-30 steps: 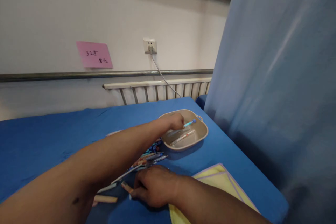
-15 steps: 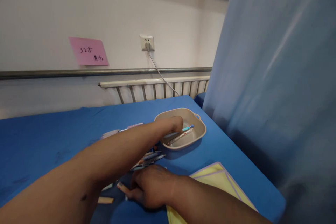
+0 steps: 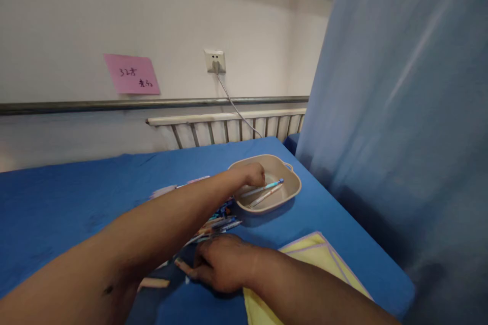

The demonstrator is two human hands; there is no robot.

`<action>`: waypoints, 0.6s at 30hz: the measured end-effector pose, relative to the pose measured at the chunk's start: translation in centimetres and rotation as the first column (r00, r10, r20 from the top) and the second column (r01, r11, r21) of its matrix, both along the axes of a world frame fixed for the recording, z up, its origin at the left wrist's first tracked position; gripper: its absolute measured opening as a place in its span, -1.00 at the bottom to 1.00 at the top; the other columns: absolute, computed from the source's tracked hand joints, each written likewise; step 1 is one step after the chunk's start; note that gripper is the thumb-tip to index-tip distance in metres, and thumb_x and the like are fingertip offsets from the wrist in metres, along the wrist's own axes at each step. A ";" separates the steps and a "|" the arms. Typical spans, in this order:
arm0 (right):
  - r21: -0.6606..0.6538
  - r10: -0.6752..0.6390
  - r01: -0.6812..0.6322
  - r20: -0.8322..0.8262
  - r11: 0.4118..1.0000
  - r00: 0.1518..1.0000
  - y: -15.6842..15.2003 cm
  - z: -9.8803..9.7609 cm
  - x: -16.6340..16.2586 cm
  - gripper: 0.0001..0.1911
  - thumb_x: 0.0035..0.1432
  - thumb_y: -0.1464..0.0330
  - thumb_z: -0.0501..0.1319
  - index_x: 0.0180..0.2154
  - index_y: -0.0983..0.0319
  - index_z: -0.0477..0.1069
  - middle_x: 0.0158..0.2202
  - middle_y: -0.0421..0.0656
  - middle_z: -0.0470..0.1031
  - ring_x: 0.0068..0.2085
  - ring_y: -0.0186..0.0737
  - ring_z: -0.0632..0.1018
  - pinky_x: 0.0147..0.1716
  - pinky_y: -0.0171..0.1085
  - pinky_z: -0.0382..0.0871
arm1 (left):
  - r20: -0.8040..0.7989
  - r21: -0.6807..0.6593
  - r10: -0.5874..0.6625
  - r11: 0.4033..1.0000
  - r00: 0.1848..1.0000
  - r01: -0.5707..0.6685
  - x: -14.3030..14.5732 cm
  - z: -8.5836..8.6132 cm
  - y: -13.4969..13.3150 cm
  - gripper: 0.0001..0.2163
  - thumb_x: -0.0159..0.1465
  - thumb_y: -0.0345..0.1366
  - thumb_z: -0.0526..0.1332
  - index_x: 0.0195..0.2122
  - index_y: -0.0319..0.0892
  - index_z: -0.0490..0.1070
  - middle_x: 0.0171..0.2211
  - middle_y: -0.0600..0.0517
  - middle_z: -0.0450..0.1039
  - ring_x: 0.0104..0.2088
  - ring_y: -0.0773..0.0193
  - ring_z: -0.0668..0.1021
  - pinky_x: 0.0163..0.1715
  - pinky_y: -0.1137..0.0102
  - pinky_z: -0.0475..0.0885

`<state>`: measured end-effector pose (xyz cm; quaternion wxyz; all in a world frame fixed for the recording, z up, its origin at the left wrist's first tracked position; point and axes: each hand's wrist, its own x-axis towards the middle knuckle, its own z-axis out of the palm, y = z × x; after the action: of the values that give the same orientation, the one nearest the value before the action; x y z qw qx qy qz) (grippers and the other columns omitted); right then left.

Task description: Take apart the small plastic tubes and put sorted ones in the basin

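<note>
My left hand (image 3: 255, 174) is curled closed inside the beige bin (image 3: 293, 198), my arm crossing above the pens on the bed. Whatever its fingers hold, if anything, is hidden. Just below it in the bin lie a light-blue pen (image 3: 272, 184) and a whitish pen (image 3: 267, 196), side by side. My right hand (image 3: 224, 264) rests beside a pile of pens (image 3: 223, 224), its fingers bent and mostly hidden from view. A short peach-coloured stick (image 3: 181, 263) shows at its thumb; another pale stick (image 3: 155, 283) lies to the left.
A folded yellow cloth (image 3: 305, 249) lies under my right forearm on the blue sheet (image 3: 343, 244). Purplish items (image 3: 163, 191) show behind my left arm. A blue curtain (image 3: 389, 86) hangs at the right. A cord (image 3: 236, 109) runs down from the wall socket (image 3: 215, 61).
My left hand stays over the bin, lifted slightly off the light-blue pen, more of which now shows. The right hand has barely moved. The view has shifted slightly.
</note>
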<state>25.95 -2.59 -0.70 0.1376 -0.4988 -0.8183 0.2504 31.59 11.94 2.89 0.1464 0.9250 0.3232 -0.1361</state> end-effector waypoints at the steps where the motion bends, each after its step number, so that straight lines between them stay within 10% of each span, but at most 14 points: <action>1: 0.004 -0.003 0.003 -0.003 1.000 1.000 0.0 -0.2 0.0 -0.66 0.18 0.15 0.04 -0.22 0.18 0.48 -0.26 -0.12 0.60 -0.25 -0.09 0.57 -0.35 -0.26 0.38 | 0.036 0.013 0.008 1.000 0.999 -0.008 -0.4 0.2 0.1 -0.71 0.31 -0.23 0.16 0.01 -0.22 0.34 -0.01 -0.08 0.38 -0.10 0.12 0.50 -0.15 0.16 0.47; 11: 0.023 -0.046 0.046 -0.030 0.999 0.998 0.1 -1.1 -0.5 -0.74 0.16 0.17 0.11 -0.26 0.16 0.47 -0.27 -0.14 0.60 -0.29 -0.13 0.55 -0.45 -0.32 0.23 | 0.386 0.196 0.002 0.977 0.923 -0.084 -9.6 1.1 -1.4 -0.73 0.32 -0.26 0.02 -0.08 -0.22 0.42 -0.22 -0.02 0.55 -0.23 0.26 0.56 -0.25 0.44 0.43; 18: 0.040 -0.040 0.043 -0.057 0.998 0.998 0.0 -1.6 -0.3 -0.73 0.16 0.17 0.13 -0.26 0.19 0.48 -0.29 -0.14 0.60 -0.29 -0.15 0.55 -0.47 -0.33 0.19 | 0.126 0.321 -0.052 0.947 0.991 0.008 -6.3 1.0 -1.9 -0.78 0.11 -0.37 0.22 -0.22 -0.18 0.55 -0.22 -0.14 0.58 -0.16 0.00 0.56 -0.16 0.25 0.42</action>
<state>25.70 -2.55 -2.31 0.1759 -0.5056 -0.8086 0.2444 25.28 9.99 3.92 0.0136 0.9483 0.3163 -0.0222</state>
